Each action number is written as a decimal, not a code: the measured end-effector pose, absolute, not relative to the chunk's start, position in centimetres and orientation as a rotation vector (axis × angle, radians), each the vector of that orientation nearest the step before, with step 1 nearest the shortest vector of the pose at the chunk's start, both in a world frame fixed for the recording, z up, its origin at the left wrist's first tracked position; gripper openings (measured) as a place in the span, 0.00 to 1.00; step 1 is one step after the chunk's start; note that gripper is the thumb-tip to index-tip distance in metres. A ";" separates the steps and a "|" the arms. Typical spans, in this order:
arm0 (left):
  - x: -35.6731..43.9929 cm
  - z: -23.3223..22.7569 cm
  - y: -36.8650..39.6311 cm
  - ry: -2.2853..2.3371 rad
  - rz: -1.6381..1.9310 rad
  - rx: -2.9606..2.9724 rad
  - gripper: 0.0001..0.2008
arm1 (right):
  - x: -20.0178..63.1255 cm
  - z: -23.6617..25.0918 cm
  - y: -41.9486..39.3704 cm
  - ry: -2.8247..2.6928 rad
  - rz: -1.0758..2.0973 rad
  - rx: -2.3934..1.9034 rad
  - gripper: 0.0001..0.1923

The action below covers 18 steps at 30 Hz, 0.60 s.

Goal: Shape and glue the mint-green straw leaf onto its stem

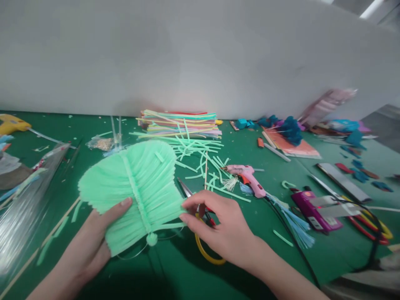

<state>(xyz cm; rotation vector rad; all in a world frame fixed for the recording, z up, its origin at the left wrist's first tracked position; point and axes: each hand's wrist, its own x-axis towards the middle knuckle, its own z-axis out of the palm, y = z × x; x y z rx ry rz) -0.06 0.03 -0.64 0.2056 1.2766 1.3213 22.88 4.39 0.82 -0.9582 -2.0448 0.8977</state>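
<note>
A mint-green leaf-shaped piece point(134, 187) made of many thin strips, with a raised middle rib and a small pompom at its lower end, lies tilted over the green table. My left hand point(93, 237) holds it from below, thumb pressed on its left half. My right hand point(218, 225) pinches the piece's right edge between thumb and forefinger. Under my right hand lie scissors point(201, 246) with yellow and red handles.
A pink glue gun point(248, 179) and cut green strips point(200, 156) lie behind the hands. A stack of coloured strips point(181, 123) sits by the white wall. A purple tool point(312, 210), cables, blue tassels and paper scraps fill the right side; clear wrapping lies at left.
</note>
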 end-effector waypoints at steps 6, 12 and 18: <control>-0.1 -0.7 -0.1 1.217 1.252 0.158 0.40 | 23.2 0.5 5.1 -1.986 0.894 -0.786 0.01; 0.1 -0.3 -0.3 1.199 1.276 0.138 0.37 | 23.2 -0.1 5.5 -2.031 0.826 -0.677 0.04; 0.6 -0.5 -0.2 1.183 1.283 0.178 0.36 | 23.1 0.4 5.1 -2.313 0.465 -0.706 0.12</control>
